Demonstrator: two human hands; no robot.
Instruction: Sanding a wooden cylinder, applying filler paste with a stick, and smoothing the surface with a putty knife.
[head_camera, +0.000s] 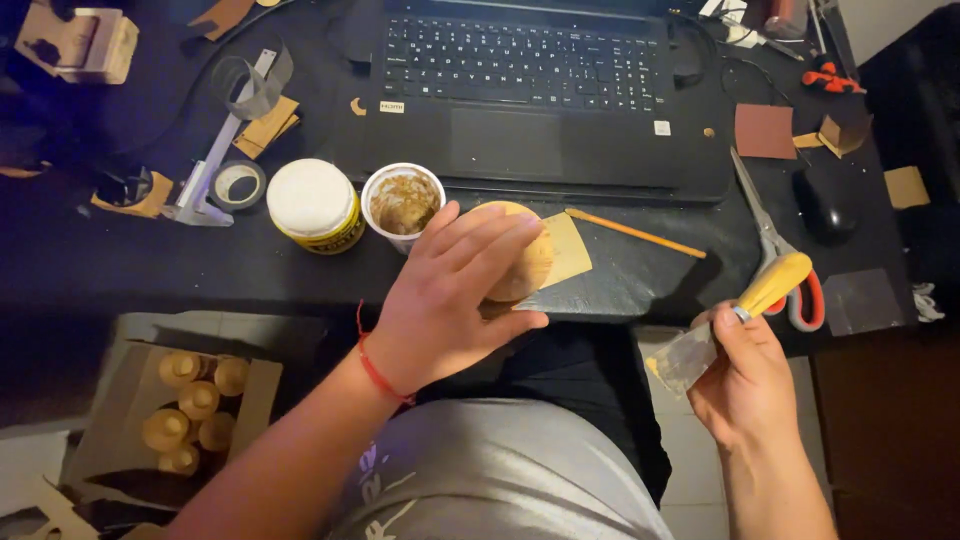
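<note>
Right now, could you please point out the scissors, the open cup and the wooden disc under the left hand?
scissors (768, 225): head view, on the metal blades above the red handles.
open cup (402, 202): head view, on the brownish contents inside the white rim.
wooden disc (528, 268): head view, on the uncovered right edge.
</note>
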